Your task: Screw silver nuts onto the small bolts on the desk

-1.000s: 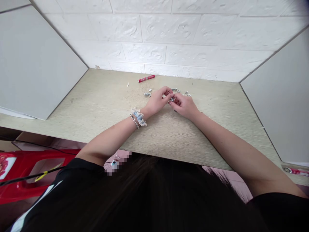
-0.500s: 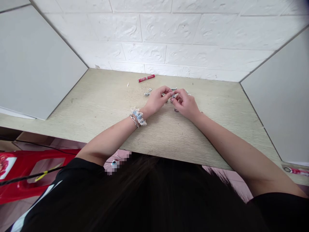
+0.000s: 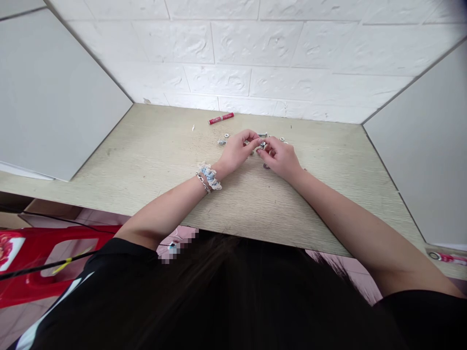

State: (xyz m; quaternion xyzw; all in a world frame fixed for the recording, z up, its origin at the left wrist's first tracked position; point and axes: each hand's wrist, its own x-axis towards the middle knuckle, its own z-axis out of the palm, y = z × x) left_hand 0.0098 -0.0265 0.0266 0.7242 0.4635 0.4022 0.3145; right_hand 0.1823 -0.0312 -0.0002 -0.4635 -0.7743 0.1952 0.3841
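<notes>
My left hand (image 3: 239,149) and my right hand (image 3: 280,155) meet over the middle of the wooden table (image 3: 175,184). Their fingertips pinch a small metal part (image 3: 262,145) between them, too small to name exactly. Beside my left hand lie a bolt (image 3: 222,142) and a nut (image 3: 226,135). Behind my fingers is another bolt (image 3: 262,134). A nut (image 3: 282,139) sits just past my right hand, and a washer (image 3: 266,166) lies below its fingers. Other small metal pieces are partly hidden by my hands.
A red tube (image 3: 221,118) lies near the white brick wall (image 3: 233,43). Grey panels stand at the left (image 3: 58,92) and right (image 3: 423,146). A red and white can (image 3: 447,257) is at the far right, a red stool (image 3: 32,272) at lower left.
The fingers of my right hand have shifted slightly around the small metal part, showing a little more of the nut behind them. My left hand has hardly moved.
</notes>
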